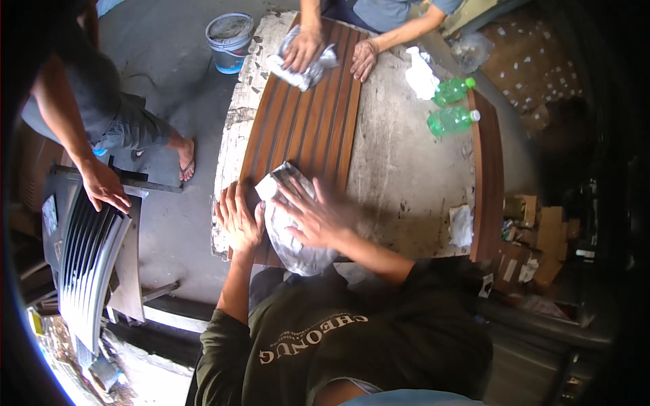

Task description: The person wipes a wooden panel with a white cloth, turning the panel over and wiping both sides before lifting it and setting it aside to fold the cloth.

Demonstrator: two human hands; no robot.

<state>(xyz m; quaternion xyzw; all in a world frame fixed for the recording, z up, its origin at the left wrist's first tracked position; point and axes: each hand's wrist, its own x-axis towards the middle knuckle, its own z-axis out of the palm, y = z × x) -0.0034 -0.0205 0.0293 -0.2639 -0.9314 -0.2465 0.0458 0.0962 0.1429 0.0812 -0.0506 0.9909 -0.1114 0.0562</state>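
A brown slatted wooden panel (298,125) with dark grooves lies lengthwise on a worn, pale worktable (399,183). My left hand (240,220) rests with its fingers spread at the panel's near left edge. A crumpled white-and-grey cloth (298,252) lies on the near end of the panel. My right hand (313,213) presses on this cloth with fingers stretched out, slightly smeared by motion. Across the table, another person's hand (305,49) holds a second crumpled cloth (315,71) on the panel's far end. That person's other hand (364,59) lies at its right edge.
Two green bottles (452,122) and a white spray bottle (421,71) lie on the table's right. A brown board (487,183) stands along the right edge. A bucket (230,44) sits on the floor. At left, another person's hand (105,186) touches a dark slatted panel (88,264).
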